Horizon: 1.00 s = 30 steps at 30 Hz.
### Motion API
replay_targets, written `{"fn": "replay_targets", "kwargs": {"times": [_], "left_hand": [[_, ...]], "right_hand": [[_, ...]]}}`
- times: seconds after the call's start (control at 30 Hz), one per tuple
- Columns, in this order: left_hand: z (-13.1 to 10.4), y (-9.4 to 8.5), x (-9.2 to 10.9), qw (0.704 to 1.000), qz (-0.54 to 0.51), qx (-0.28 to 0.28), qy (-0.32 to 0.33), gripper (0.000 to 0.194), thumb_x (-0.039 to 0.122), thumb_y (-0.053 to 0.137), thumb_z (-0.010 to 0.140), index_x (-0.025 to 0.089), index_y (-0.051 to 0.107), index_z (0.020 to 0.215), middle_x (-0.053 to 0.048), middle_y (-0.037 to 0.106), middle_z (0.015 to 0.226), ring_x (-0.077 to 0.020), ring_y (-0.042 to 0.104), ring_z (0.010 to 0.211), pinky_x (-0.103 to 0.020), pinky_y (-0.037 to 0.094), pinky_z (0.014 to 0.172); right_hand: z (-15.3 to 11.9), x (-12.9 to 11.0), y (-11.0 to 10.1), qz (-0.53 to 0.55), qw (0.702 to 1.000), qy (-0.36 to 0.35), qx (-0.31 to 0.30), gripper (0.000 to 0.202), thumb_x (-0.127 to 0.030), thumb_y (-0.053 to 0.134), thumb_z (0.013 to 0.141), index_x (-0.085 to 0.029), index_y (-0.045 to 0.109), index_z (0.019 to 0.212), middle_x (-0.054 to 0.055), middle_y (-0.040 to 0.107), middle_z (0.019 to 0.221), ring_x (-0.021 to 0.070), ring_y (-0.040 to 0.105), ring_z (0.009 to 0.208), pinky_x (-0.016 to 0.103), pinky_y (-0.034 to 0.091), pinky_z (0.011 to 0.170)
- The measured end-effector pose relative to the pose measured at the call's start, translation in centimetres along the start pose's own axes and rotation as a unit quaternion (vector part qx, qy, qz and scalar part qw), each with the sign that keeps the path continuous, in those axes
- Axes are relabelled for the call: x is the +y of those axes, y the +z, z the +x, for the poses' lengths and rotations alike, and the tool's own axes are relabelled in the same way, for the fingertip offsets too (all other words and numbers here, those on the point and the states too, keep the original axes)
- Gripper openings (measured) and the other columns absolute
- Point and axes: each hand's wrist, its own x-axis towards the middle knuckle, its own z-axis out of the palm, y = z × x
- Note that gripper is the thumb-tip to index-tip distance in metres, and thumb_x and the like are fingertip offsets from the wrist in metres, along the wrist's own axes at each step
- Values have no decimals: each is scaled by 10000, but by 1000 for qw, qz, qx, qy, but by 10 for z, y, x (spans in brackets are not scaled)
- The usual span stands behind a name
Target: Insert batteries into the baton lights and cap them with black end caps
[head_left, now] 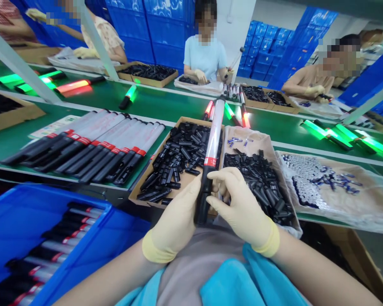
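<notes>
Between my gloved hands a light baton (pixel 213 140) stands tilted away from me, with a black handle, a red band and a clear tube. My left hand (pixel 178 216) is wrapped around the handle from the left, its fingers mostly hidden behind it. On the right side my right hand (pixel 242 208) has its thumb and curled index finger against the handle. Just beyond lies a cardboard tray (pixel 136 196) of small black plastic parts (pixel 175 148). A second lined tray (pixel 258 135) to the right holds more black parts and a few batteries (pixel 239 140).
Several batons (pixel 98 144) lie in a row at left. A blue crate (pixel 115 221) of batons stands lower left. At right is a lined tray (pixel 344 208) of batteries. Lit batons (pixel 79 85) lie on the green conveyor (pixel 169 104); co-workers (pixel 206 55) sit across it.
</notes>
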Motion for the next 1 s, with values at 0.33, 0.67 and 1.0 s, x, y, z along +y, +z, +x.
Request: {"fn": "replay_targets", "kwargs": {"times": [0.33, 0.67, 1.0], "left_hand": [[13, -24, 19, 999, 20, 37, -33, 322, 315, 699, 897, 210, 706, 1202, -59, 722, 981, -162, 668, 808, -228, 508, 621], [39, -43, 79, 999, -19, 43, 12, 564, 632, 449, 954, 280, 654, 1344, -58, 573, 1470, -237, 431, 1422, -380, 401, 1137], [-25, -145, 87, 790, 515, 296, 149, 246, 452, 635, 898, 273, 790, 964, -72, 734, 1112, -291, 628, 1106, -337, 420, 1024]], "right_hand": [[13, -5, 12, -91, 982, -164, -34, 128, -179, 563, 953, -199, 585, 1078, 84, 589, 1069, 201, 603, 956, 334, 539, 819], [138, 30, 23, -301, 913, -258, -94, 242, -139, 410, 1019, -170, 648, 1049, 102, 603, 1352, 190, 604, 1170, 342, 500, 1033], [284, 175, -8, -359, 927, 69, -85, 363, -223, 452, 1003, -39, 647, 1247, 241, 534, 1434, 292, 486, 1390, 432, 340, 1197]]}}
